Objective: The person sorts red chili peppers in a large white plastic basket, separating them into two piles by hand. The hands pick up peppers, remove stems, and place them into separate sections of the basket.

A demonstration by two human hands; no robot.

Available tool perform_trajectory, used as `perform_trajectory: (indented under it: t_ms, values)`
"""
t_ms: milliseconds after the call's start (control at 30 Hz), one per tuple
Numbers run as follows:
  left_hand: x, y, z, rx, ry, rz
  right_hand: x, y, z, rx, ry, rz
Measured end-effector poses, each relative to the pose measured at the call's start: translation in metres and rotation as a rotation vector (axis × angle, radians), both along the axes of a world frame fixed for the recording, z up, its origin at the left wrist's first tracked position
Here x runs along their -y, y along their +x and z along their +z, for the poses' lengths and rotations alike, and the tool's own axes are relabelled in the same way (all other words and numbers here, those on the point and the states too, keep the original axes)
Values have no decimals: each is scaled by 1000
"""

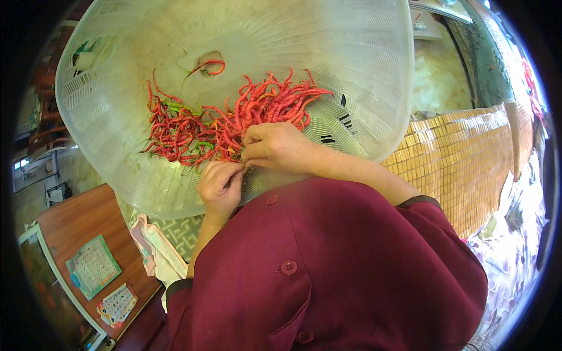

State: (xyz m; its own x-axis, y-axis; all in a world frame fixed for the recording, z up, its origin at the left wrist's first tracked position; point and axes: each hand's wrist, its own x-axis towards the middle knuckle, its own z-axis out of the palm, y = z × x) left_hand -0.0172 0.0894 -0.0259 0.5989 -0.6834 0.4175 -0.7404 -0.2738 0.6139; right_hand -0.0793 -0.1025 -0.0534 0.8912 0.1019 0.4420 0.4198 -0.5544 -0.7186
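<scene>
A large translucent plastic basket (pixel 145 193) with a ribbed, slotted inside holds a heap of thin red chili peppers (pixel 272 103), a few of them green or orange. One curved red chili with a green stem (pixel 213 66) lies apart near the basket's middle. At the heap's near edge, my left hand (pixel 221 184) and my right hand (pixel 274 147) meet with fingertips pinched together. Something small, like pepper stems, shows between them, but the fingers largely hide it.
A wooden table (pixel 88 219) with printed cards stands at the lower left, beside a pale cloth (pixel 158 250). On the right lies a bamboo-tile mat (pixel 452 162), with patterned fabric (pixel 518 219) past it. The basket rim comes close to my maroon shirt.
</scene>
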Motion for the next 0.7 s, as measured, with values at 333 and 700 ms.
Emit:
perform_trajectory:
  t_ms: [333,700]
  values:
    - [2,-12,-5,-398,-80,189,-4,-5,-5,-104,32,29]
    - [3,3,7,-468,-57,211,-8,-5,-4,-261,139,32]
